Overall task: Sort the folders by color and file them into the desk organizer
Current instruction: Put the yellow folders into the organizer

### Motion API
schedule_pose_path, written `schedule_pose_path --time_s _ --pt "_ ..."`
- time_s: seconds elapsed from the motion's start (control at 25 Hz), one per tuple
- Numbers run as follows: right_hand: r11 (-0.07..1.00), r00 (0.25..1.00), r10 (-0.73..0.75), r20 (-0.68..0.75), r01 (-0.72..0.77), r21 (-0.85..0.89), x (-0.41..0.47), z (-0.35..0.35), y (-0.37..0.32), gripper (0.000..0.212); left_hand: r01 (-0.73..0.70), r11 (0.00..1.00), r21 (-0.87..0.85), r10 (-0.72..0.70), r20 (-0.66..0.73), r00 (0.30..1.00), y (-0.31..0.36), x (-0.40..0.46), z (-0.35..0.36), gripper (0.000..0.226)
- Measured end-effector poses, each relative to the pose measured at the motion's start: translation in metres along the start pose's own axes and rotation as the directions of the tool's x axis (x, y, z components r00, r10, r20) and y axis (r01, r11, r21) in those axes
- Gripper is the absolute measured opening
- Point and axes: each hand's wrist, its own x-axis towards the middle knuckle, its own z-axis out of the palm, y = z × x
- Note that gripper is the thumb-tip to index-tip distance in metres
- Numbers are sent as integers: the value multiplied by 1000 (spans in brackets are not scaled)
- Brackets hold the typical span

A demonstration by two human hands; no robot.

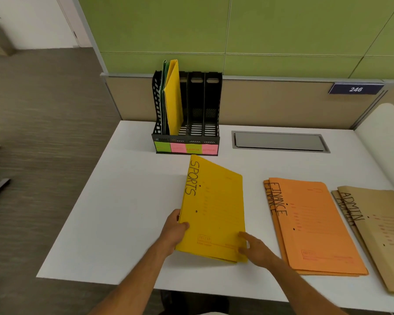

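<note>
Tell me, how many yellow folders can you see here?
2. One yellow folder marked SPORTS is held by both hands above the table; another yellow folder stands in the black organizer. More may hide behind it.

Both forearms are bare to the frame's edge, and neither the left hand nor the right hand wears anything.

A yellow "SPORTS" folder lies tilted before the black desk organizer, which holds green and yellow folders.
</note>
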Motion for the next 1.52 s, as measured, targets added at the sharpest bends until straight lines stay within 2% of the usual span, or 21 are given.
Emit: schedule_pose_path --time_s 0.2,0.36,0.56,0.72,0.88,1.0,1.12,1.24,1.28,1.36,1.48,1.52 --pt "932 987 52 -154 7 362 13 -4 -24 62 -47 999 -23 48 10 999 8 3 -34 37" --pt "682 982 127 -137 14 732 12 -12 -59 64 -61 996 -68 63 31 998 19 9 -68 36" --pt "528 986 88 -140 74 846 17 -17 -121 34 -71 992 -104 82 111 990 29 24 -130 35" --pt "373 993 28 -111 92 923 30 -3 -165 45 -84 989 -121 103 164 981 13 42 -168 37" --pt "399 999 -18 -29 34 916 35 16 -200 78 -73 993 -95 87 151 985 -7 56 -202 38" --pt "386 999 -37 11 4 922 30 15 -213 70 -96 995 -36 101 166 981 -6 67 -219 38" --pt "461 999 -21 -50 54 886 29 0 -219 72 -118 993 12 114 187 976 5 80 -220 39" --pt "534 985 -1 -170 144 833 30 -17 -224 102 -168 979 115 143 199 970 18 94 -216 37" --pt "541 973 0 -230 193 819 29 -23 -225 105 -201 960 192 165 191 968 21 102 -215 38" --pt "567 942 -14 -335 284 773 25 -31 -231 95 -261 888 378 208 176 962 26 117 -213 50" --pt "584 885 10 -465 372 721 14 -40 -242 53 -282 774 567 209 191 959 31 142 -212 68" --pt "588 871 14 -492 391 708 11 -43 -245 50 -284 724 629 201 201 959 29 151 -213 71"
